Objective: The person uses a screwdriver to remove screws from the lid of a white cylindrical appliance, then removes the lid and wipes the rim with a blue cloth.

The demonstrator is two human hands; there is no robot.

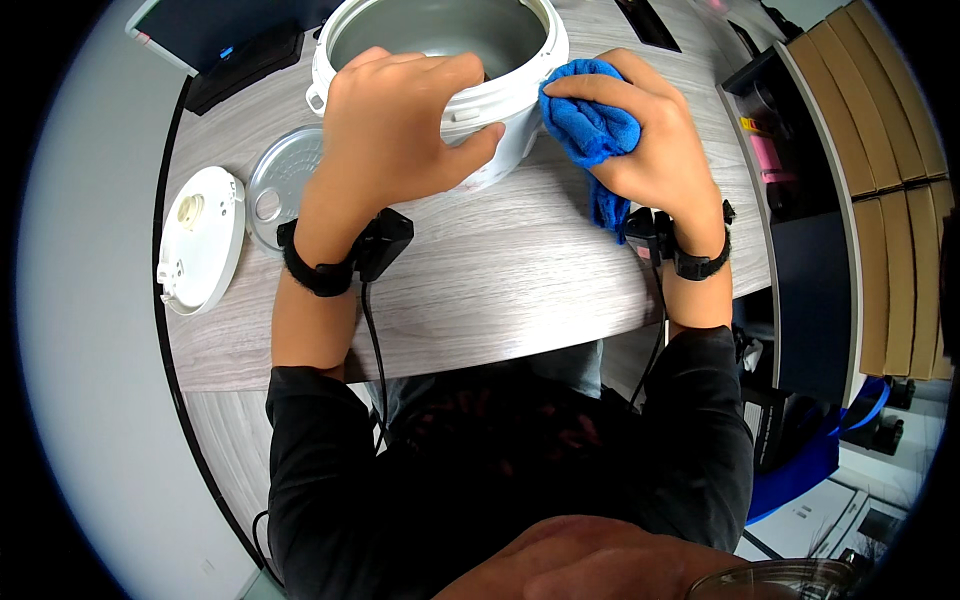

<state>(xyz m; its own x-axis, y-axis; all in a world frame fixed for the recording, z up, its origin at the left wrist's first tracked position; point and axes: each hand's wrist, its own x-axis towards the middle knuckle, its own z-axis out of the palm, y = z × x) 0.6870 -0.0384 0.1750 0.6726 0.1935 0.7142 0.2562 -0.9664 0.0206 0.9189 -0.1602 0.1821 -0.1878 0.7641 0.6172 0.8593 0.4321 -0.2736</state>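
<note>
A white rice cooker (510, 140) with a grey inside stands at the far middle of the desk, its top uncovered. My left hand (395, 125) is curved over the cooker's near left rim, fingers over the opening and thumb spread along the outer wall. Bunched in my right hand (660, 140) is a blue cloth (590, 120), touching or very near the cooker's right side; one end hangs below the palm. Left of the cooker lie a round metal inner lid (285, 180), partly hidden by my left forearm, and a white outer lid (210, 245).
The grey wood-grain desk (500, 290) has a curved near edge. A monitor (230, 35) stands at the back left. On the right are a shelf unit (815, 290) and brown cardboard boxes (900, 280). Black cables (375, 350) hang from devices strapped to my wrists.
</note>
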